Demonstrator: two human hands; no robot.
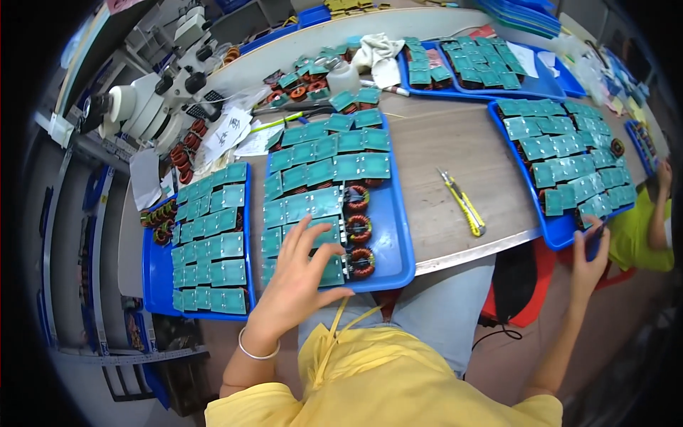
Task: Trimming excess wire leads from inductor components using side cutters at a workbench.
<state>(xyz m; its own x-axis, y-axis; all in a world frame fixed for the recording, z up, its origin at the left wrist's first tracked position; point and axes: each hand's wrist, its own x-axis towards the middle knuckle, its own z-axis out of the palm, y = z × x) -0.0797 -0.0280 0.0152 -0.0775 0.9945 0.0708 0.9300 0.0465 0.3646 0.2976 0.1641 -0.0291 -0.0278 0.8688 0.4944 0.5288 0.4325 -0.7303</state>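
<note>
My left hand (302, 267), a white bangle at its wrist, is over the front rows of green circuit boards (313, 203) in the middle blue tray (400, 242). Its fingers are spread and grip nothing; whether the fingertips touch a board cannot be told. Beside them, copper-wound ring coils (359, 229) show along the boards' right edge. Out to the right, my right hand (590, 260) is closed at the near corner of another blue tray (558, 238) of green boards (562, 146). A small dark thing shows between its fingers, too unclear to name.
A yellow utility knife (464, 205) lies on the wooden table (441, 142) between trays. More boards fill the left blue tray (158, 277) and the back trays (469, 89). Back left stand a microscope (142, 107) and papers (228, 135). Another person's yellow clothing (644, 231) shows far right.
</note>
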